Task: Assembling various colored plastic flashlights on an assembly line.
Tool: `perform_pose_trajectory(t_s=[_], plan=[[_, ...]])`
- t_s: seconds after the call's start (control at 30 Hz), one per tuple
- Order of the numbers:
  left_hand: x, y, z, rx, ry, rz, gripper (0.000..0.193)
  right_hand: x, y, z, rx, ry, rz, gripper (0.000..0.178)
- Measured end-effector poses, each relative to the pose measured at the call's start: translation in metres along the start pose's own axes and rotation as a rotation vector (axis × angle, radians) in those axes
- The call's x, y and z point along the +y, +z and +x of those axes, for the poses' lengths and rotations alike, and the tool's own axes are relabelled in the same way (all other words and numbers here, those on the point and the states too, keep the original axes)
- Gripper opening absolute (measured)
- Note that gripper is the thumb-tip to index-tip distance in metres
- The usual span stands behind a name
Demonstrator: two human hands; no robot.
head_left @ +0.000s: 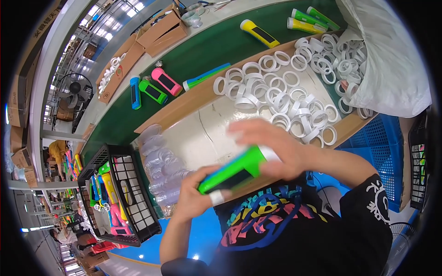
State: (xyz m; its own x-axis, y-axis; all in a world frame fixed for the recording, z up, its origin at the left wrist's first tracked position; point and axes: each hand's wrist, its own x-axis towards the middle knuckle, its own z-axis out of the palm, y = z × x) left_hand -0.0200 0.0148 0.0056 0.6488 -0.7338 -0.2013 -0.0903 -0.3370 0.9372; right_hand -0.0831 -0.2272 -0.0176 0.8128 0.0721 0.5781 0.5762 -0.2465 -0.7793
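Note:
My left hand (191, 193), with a white wrap on one finger, is closed round the body of a green flashlight (235, 171) that has a dark panel and a blue side. The flashlight is tilted, its white end (270, 153) up to the right. My right hand (287, 149) cups that white end, thumb low and fingers reaching over the top; motion blur hides how firmly it grips. Just beyond lies a shallow cardboard tray (193, 131) with many loose white rings (276, 94) on its right and stacked clear discs (161, 161) on its left.
Left of the tray, a black crate (140, 198) holds several colourful flashlights. On the green belt (209, 48) lie a pink flashlight (165, 82), a yellow one (259, 33) and others. A white sack (386, 60) spills rings at right, above a blue crate (375, 152). Cardboard boxes (162, 31) stand behind.

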Motion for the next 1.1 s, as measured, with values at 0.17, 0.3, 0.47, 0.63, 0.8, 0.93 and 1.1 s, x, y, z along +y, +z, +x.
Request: perform_pose_trajectory(t_s=[0.17, 0.3, 0.47, 0.63, 0.8, 0.93, 1.1], plan=[[0.025, 0.011, 0.027, 0.168, 0.604, 0.937, 0.06, 0.03, 0.008, -0.001, 0.367, 1.071, 0.843, 0.034], [0.004, 0.005, 0.032, 0.207, 0.621, 0.868, 0.052, 0.019, 0.0, 0.007, 0.307, 1.11, 0.859, 0.041], [0.012, 0.019, 0.013, 0.122, 0.109, 0.283, 0.048, 0.023, 0.0, -0.013, 0.106, 0.388, 0.15, 0.039], [0.001, 0.032, 0.039, 0.227, 0.27, 0.517, 0.047, 0.038, -0.007, 0.005, 0.281, 0.765, 0.219, 0.036], [-0.027, 0.03, 0.022, -0.058, -0.287, -0.961, 0.056, 0.019, -0.013, 0.003, 0.136, 0.595, 0.727, 0.05], [-0.033, 0.066, 0.009, -0.064, -0.269, -1.058, 0.076, 0.02, 0.009, -0.003, 0.247, 0.567, 0.778, 0.048], [-0.023, 0.074, 0.012, 0.354, 0.221, 0.258, 0.054, 0.015, 0.028, 0.004, 0.373, 0.713, 0.709, 0.044]])
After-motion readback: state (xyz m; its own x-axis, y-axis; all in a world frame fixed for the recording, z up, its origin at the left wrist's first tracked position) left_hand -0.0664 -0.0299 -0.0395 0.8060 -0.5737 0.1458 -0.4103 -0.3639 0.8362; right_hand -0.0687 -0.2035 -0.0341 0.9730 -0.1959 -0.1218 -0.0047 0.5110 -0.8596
